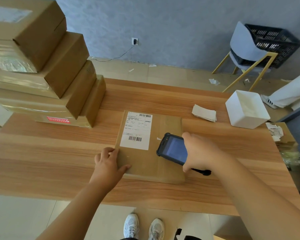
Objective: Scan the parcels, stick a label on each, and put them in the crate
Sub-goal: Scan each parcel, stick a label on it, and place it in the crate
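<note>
Here — scanner (172,149), barcoded label (136,130) on parcel (151,163)

Bare left hand (107,166) and right hand (201,153), forearms uncovered; white mesh lace-up trainers (132,226) on the feet, dark trouser hems (129,238) above.

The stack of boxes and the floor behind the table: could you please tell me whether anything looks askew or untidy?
Yes. The stack of boxes is stepped, its edges not flush, and paper scraps lie strewn on the floor near the chair.
</note>
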### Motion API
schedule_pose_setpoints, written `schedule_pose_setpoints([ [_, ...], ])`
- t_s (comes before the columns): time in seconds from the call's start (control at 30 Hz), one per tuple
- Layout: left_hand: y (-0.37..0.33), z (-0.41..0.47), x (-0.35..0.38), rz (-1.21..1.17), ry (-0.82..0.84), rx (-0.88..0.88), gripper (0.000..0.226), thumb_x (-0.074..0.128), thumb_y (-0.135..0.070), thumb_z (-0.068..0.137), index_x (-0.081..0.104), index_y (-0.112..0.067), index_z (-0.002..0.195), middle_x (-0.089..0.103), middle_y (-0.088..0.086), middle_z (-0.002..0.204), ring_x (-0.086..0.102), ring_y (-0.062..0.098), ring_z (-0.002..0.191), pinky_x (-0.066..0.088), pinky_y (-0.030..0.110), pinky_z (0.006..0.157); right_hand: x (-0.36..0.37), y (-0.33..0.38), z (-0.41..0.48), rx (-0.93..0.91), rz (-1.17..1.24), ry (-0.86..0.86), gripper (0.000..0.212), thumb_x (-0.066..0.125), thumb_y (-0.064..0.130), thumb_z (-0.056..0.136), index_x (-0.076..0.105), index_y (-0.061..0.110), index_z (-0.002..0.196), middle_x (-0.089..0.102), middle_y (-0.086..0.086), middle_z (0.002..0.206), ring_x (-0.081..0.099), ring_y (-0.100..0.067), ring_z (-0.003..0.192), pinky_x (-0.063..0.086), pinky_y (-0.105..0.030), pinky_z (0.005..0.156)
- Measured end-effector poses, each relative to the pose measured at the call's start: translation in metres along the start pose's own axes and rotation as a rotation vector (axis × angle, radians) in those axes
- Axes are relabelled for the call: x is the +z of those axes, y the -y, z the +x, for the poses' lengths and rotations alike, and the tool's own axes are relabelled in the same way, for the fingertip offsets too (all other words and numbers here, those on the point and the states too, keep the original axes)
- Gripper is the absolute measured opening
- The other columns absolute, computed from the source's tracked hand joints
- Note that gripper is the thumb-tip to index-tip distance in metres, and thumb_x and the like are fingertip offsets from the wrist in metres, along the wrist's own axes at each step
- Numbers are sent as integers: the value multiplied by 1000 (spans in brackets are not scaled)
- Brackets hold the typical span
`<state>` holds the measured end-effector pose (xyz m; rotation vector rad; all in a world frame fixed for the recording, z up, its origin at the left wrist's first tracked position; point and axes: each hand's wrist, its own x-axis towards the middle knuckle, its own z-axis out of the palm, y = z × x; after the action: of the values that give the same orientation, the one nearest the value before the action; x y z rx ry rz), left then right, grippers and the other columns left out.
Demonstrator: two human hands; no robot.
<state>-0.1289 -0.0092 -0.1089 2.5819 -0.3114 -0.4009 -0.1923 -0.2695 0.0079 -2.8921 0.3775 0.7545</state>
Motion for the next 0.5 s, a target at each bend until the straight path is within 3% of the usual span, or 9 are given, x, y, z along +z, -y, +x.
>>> schedule_pose_setpoints([
  [0.1, -8, 3, 2, 78, -53, 9, 63, 67, -46, 78, 42, -25, 132, 24, 1, 139, 23, 32, 121, 26, 47, 107, 12, -14, -3, 78, 190, -50, 62, 84, 36, 53, 39, 21, 94, 44, 4, 93, 49, -15, 78, 40, -29, 56],
  [0.23, -30, 8, 10, 81, -14, 133, 54, 66, -39, 79, 50, -24, 127, 27, 0, 141, 25, 28, 126, 29, 44, 104, 39, -38, -10, 277, 450, -184, 76, 84, 43, 53, 42, 20, 112, 35, 3, 112, 46, -20, 102, 48, -37, 78],
  [0.33, -47, 10, 21, 94, 58, 266, 53, 63, -36, 82, 48, -25, 131, 28, -2, 145, 22, 23, 133, 29, 41, 105, 64, -56, -12, 454, 440, -249, 76, 82, 51, 54, 44, 18, 111, 38, -1, 115, 42, -24, 110, 48, -40, 82],
  [0.5, -61, 10, 34, 122, 121, 417, 51, 65, -35, 82, 52, -29, 130, 38, -5, 141, 30, 24, 129, 29, 41, 105, 104, -80, -12, 640, 480, -143, 78, 80, 56, 56, 49, 16, 115, 41, -6, 117, 44, -27, 109, 46, -38, 81],
])
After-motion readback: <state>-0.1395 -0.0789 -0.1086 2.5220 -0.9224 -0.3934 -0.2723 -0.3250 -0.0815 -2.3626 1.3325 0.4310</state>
